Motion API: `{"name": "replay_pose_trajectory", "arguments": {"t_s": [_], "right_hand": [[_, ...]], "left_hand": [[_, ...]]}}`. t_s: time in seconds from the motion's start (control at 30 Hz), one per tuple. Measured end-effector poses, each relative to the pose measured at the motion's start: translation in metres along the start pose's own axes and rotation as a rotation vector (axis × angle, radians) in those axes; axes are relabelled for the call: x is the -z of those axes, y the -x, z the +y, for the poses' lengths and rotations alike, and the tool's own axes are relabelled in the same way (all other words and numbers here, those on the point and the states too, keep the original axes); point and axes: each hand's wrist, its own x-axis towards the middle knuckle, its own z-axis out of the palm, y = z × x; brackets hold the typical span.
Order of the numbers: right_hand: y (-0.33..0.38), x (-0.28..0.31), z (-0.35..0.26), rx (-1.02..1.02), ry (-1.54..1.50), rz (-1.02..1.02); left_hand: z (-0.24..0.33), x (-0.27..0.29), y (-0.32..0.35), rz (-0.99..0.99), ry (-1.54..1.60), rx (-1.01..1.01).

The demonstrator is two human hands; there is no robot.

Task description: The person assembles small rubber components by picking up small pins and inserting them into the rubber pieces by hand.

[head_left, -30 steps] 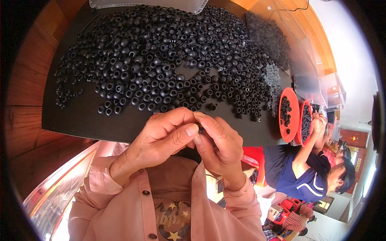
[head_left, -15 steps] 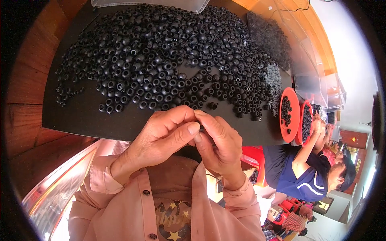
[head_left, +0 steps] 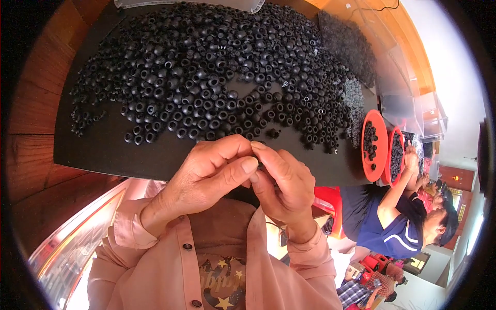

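Observation:
My left hand (head_left: 214,173) and my right hand (head_left: 283,186) meet fingertip to fingertip over the near edge of the black table (head_left: 129,161). Between their pinched thumbs and forefingers sits a small black plastic part (head_left: 259,164); the fingers cover nearly all of it, so its shape does not show. Beyond the hands spreads a large heap of round black hollow caps (head_left: 196,88), many with their openings facing up. One small dark piece (head_left: 273,133) lies apart at the heap's near edge, just past my right fingertips.
To the right, a red bowl (head_left: 381,165) holds several black parts, with a second red bowl (head_left: 397,173) beside it. Small pale clear pieces (head_left: 352,103) and dark fine parts (head_left: 346,46) are piled at the far right. A co-worker in blue (head_left: 385,222) sits at the right.
My two hands keep the same pinch, with only a slight shift of the right hand. The whole view has moved a little; the heap looks unchanged.

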Motion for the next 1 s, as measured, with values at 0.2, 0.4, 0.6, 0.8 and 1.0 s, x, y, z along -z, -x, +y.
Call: {"name": "replay_pose_trajectory", "arguments": {"t_s": [0.2, 0.4, 0.6, 0.8, 1.0], "right_hand": [[0.0007, -0.0005, 0.0015, 0.005, -0.004, 0.004], [0.0020, 0.0008, 0.0006, 0.018, 0.030, -0.016], [0.0019, -0.0007, 0.0020, 0.026, 0.034, -0.008], [0.0012, 0.0018, 0.0050, 0.012, -0.019, -0.004], [-0.0011, 0.0053, -0.0020, -0.031, -0.020, -0.010]], "left_hand": [[-0.0039, 0.0006, -0.0001, -0.001, -0.007, 0.008], [-0.0069, 0.0018, 0.0004, -0.015, -0.038, -0.022], [-0.0066, 0.0015, 0.0000, -0.010, 0.018, -0.012], [-0.0030, -0.0023, -0.0022, 0.004, -0.003, 0.013], [-0.0053, -0.0001, -0.0020, 0.002, 0.027, 0.043]]}}
